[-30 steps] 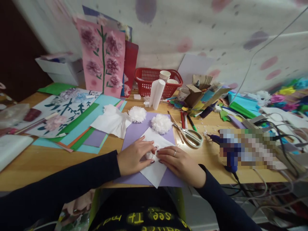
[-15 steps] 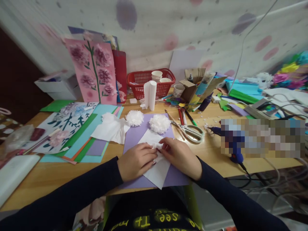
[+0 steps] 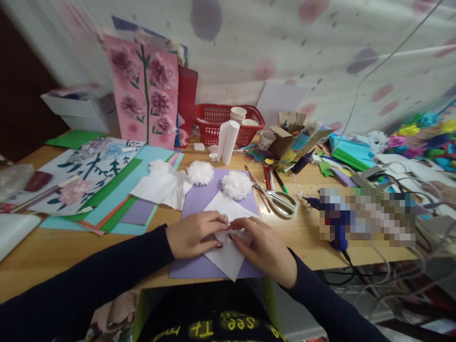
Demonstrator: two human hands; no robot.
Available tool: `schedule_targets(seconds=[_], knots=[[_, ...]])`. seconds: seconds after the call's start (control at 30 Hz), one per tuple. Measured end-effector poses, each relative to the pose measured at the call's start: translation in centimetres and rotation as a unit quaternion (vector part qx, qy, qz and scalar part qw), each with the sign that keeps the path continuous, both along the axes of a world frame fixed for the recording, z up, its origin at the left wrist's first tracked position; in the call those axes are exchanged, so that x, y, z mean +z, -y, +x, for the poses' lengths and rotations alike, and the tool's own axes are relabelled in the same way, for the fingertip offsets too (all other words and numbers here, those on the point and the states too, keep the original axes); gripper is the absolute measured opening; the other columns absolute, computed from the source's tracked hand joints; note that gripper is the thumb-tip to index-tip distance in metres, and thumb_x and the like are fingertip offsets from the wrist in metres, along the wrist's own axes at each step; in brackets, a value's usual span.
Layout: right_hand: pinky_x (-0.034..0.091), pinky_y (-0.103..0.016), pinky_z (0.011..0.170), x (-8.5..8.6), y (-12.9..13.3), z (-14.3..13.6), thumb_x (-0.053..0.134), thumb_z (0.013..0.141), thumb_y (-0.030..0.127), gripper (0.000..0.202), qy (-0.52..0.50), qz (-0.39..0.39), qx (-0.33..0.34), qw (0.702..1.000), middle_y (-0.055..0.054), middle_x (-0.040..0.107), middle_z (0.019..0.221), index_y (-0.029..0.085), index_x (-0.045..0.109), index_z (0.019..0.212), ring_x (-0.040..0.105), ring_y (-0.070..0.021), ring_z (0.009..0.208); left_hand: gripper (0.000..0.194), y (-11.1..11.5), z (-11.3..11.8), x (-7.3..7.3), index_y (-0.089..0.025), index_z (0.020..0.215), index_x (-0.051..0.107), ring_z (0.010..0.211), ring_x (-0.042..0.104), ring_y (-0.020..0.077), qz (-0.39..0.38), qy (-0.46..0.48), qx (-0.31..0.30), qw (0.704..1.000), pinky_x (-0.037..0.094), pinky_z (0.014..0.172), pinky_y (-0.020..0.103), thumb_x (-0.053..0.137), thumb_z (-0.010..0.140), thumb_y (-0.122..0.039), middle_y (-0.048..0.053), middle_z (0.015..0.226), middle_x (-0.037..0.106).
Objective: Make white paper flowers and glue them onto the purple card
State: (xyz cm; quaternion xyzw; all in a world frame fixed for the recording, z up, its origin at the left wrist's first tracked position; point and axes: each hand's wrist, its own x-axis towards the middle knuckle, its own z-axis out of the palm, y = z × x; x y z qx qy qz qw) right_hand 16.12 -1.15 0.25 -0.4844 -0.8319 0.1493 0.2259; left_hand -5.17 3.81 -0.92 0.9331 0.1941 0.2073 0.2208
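My left hand (image 3: 197,233) pinches a crumpled bit of white tissue paper (image 3: 230,259) between thumb and fingers. From the other side, my right hand (image 3: 261,244) grips the same gathered part, its fingertips close to the left ones. A flat, diamond-like part of the white paper spreads out below the hands on a purple sheet (image 3: 187,268). Just beyond the hands sit two fluffy white paper flowers, one (image 3: 236,185) on the purple sheet and another (image 3: 200,173) at its far left corner. Fingers partly hide the gathered paper.
Scissors (image 3: 283,205) and pens lie right of the purple sheet, with a blue glue gun (image 3: 339,235) farther right. A loose white tissue (image 3: 162,185) and coloured sheets (image 3: 133,216) lie left. Behind stand a paper roll (image 3: 228,142) and a red basket (image 3: 210,129).
The view has tilted and shifted a little. My fingers have shifted on the gathered tissue, and the left hand's fingers are a little more spread.
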Motion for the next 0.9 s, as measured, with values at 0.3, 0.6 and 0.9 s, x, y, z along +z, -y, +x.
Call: schedule_targets(seconds=[0.3, 0.6, 0.9], knots=[[0.050, -0.033, 0.078, -1.0, -0.3, 0.1, 0.053, 0.089, 0.015, 0.012, -0.031, 0.040, 0.035, 0.998, -0.004, 0.069, 0.089, 0.020, 0.063, 0.090, 0.061, -0.0182, 0.084, 0.020, -1.1, -0.5, -0.4, -0.016, 0.108, 0.061, 0.101, 0.063, 0.0201, 0.071, -0.004, 0.007, 0.997, 0.046, 0.090, 0.037, 0.050, 0.092, -0.019, 0.008, 0.104, 0.071], [0.051, -0.034, 0.078, -0.7, 0.0, 0.9, 0.050, 0.093, 0.027, 0.016, 0.001, 0.079, 0.090, 0.993, -0.008, 0.069, 0.092, 0.016, 0.061, 0.098, 0.062, -0.0206, 0.087, 0.020, -0.5, -0.4, -1.2, -0.018, 0.104, 0.060, 0.101, 0.065, 0.0188, 0.156, -0.016, 0.034, 0.987, 0.027, 0.108, 0.050, 0.041, 0.097, -0.018, 0.003, 0.101, 0.073], [0.049, -0.034, 0.080, -1.5, -0.4, 1.9, 0.042, 0.094, 0.014, 0.023, 0.047, 0.147, 0.156, 0.976, -0.009, 0.069, 0.105, 0.016, 0.062, 0.106, 0.061, -0.0192, 0.090, 0.019, -0.3, -0.5, -0.8, -0.017, 0.105, 0.060, 0.104, 0.064, 0.0183, 0.142, 0.004, 0.013, 0.990, 0.032, 0.109, 0.045, 0.048, 0.090, -0.013, 0.005, 0.105, 0.072]])
